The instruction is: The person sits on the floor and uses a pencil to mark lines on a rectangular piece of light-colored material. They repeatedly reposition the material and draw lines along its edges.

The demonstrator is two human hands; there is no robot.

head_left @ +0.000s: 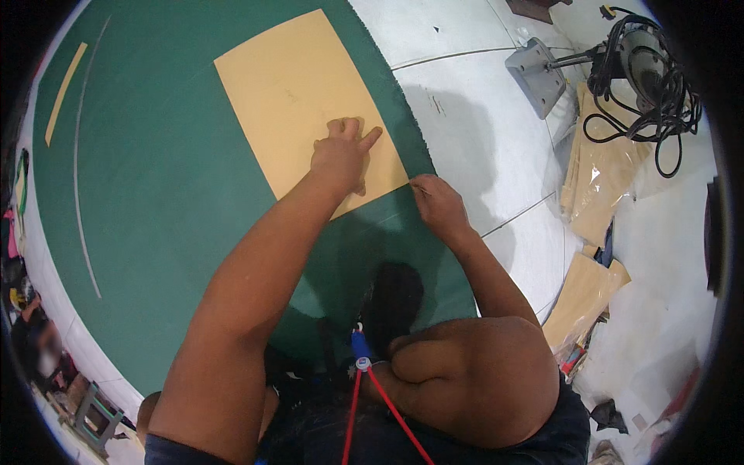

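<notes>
A large tan sheet of paper or card (298, 85) lies flat on a dark green mat (170, 232). My left hand (341, 155) rests on the sheet near its right edge, fingers spread and pressing down. At the sheet's near right corner, my right hand (440, 205) is closed, with thumb and forefinger pinched together at the corner. The palm side of that hand is hidden.
A narrow tan strip (66, 93) and a long thin grey strip (76, 155) lie at left. On the white tiled floor (457, 116) at right stand a metal-footed device with a coiled black cable (643, 85) and plastic-wrapped tan packs (601, 178). Another person sits far left.
</notes>
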